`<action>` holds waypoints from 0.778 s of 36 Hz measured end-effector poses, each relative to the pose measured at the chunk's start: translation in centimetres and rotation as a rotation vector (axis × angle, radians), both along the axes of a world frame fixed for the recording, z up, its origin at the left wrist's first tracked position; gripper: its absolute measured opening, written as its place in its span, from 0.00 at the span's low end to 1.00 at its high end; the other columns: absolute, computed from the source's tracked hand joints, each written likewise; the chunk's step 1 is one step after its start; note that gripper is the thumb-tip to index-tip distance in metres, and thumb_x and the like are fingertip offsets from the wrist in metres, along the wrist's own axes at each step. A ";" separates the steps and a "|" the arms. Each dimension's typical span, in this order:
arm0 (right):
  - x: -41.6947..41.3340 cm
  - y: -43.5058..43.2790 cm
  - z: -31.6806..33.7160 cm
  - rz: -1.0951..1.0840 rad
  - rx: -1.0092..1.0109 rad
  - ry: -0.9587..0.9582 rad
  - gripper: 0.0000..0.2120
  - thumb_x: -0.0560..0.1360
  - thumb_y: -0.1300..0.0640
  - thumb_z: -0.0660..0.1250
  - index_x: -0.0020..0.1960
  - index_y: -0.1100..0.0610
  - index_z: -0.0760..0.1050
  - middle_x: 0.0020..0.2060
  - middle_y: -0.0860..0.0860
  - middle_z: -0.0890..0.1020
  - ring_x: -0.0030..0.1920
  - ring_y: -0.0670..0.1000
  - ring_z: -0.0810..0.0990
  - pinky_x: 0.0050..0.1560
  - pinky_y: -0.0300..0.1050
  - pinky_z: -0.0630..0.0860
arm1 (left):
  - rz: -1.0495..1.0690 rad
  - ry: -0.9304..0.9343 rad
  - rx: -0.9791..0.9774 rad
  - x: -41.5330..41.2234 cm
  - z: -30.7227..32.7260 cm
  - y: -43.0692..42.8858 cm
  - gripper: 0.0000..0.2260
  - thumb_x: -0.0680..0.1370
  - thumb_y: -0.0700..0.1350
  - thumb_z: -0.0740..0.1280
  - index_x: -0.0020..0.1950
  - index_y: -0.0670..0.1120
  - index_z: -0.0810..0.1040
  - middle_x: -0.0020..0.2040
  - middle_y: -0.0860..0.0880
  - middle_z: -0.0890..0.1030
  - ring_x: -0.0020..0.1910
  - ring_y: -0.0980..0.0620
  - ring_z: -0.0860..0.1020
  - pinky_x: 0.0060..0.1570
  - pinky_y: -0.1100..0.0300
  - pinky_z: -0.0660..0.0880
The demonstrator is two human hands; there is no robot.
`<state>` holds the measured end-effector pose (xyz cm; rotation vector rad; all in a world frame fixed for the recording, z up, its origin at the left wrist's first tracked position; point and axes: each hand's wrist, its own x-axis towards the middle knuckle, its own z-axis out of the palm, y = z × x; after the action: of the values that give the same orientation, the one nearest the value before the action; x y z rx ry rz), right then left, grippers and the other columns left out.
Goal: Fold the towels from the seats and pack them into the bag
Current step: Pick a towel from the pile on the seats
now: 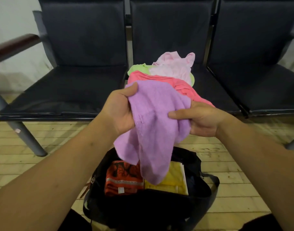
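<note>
- Two bare forearms reach in from the bottom corners, meeting over a black bag (143,209) that stands open on the plank floor (26,164).
- Inside the bag, a red patterned towel (124,180) lies folded on the left, just beside a folded yellow towel (169,182) on the right.
- A purple towel (156,124) is held up in the air between the hands, above the bag and in front of the middle seat (209,90).
- It hangs crumpled with its long axis running top to bottom. The loose lower end points down into the bag's mouth and covers part of the red and yellow towels.
- The left hand (119,110) grips the towel's upper left edge with the thumb on top; its fingers are hidden behind the cloth.
- The right hand (203,120) grips the right side with the thumb laid across the front; its fingers are also out of sight.
- On the middle seat, a coral towel (181,87), a pale pink towel (174,67) and a green towel (138,69) lie in a heap, partly hidden by the purple one.
- The seat backs are cut off at the top edge.
</note>
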<state>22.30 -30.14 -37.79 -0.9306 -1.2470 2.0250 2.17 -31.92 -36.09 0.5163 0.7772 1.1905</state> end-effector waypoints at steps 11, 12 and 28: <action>-1.0 -0.4 1.7 -0.397 -0.014 0.244 0.14 0.76 0.60 0.69 0.60 0.65 0.78 0.51 0.59 0.85 0.55 0.56 0.84 0.55 0.51 0.82 | -0.438 0.273 0.157 -0.9 -0.3 -0.8 0.25 0.77 0.55 0.66 0.70 0.43 0.75 0.63 0.44 0.81 0.60 0.47 0.80 0.53 0.52 0.79; -0.8 -0.2 1.7 -0.431 -0.049 0.272 0.15 0.77 0.60 0.69 0.61 0.65 0.77 0.52 0.60 0.84 0.55 0.57 0.84 0.54 0.51 0.83 | -0.415 0.308 0.149 -0.9 -0.6 -0.7 0.23 0.75 0.50 0.68 0.67 0.42 0.76 0.60 0.44 0.82 0.57 0.47 0.81 0.51 0.53 0.80; 0.4 -0.3 0.5 -0.122 -0.082 0.163 0.24 0.79 0.44 0.62 0.72 0.54 0.73 0.65 0.55 0.80 0.66 0.58 0.79 0.64 0.62 0.76 | -0.064 -0.132 0.108 0.6 0.1 -1.3 0.18 0.83 0.49 0.60 0.64 0.38 0.76 0.59 0.39 0.82 0.57 0.43 0.83 0.56 0.49 0.80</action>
<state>22.74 -30.41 -37.33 -0.8394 -1.0029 2.0243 2.75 -33.19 -35.98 0.5422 0.5817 1.1988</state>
